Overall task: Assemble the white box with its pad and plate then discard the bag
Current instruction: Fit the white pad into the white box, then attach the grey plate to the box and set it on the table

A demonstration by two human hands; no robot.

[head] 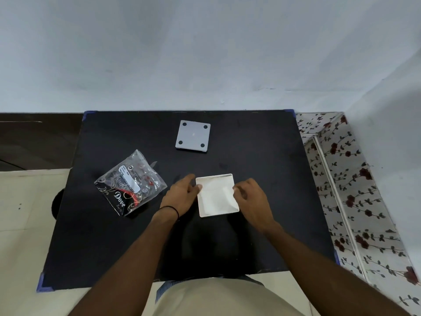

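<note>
White box (216, 198), open side up, between the centre and front edge of the black table (273, 174). Left hand (182, 195) pinches its left wall; right hand (252, 199) grips its right wall with curled fingers. Grey plate (193, 136) near the far edge; bag (129, 183) toward the left edge.

Soft, even light lay over my matte black square table (114, 247); the crinkled clear plastic bag (131, 182) on its left glinted, and the frame's corners stretched.
</note>
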